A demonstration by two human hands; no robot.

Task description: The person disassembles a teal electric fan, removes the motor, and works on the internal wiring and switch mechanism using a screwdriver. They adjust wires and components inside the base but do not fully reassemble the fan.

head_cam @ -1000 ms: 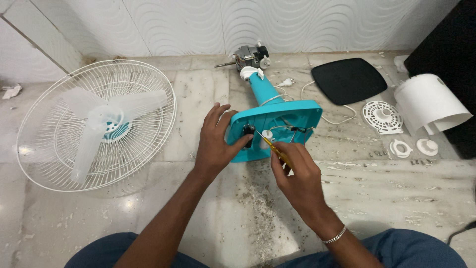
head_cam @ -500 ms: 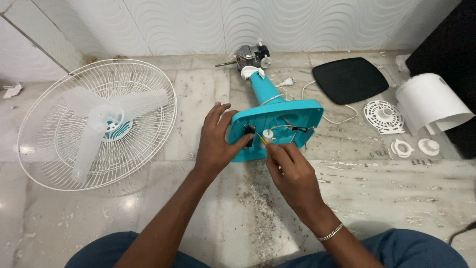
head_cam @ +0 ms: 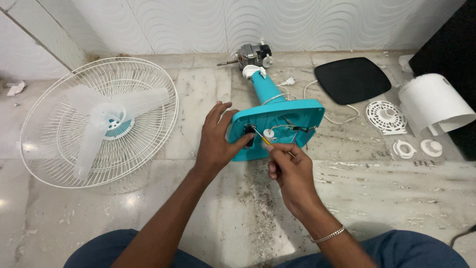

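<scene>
The left hand (head_cam: 214,144) clamps the teal base (head_cam: 277,130) lying open-side up on the floor, while the right hand (head_cam: 292,173) pinches a screwdriver (head_cam: 259,136) — shaft angled up-left into the base.

Screwdriver (head_cam: 264,140): handle hidden inside right hand (head_cam: 292,173). Wiring in teal fan base (head_cam: 277,126): too small to trace. White cover (head_cam: 436,106) and black object (head_cam: 448,54): cut off at right edge. Small screws (head_cam: 421,162): indistinct.
</scene>
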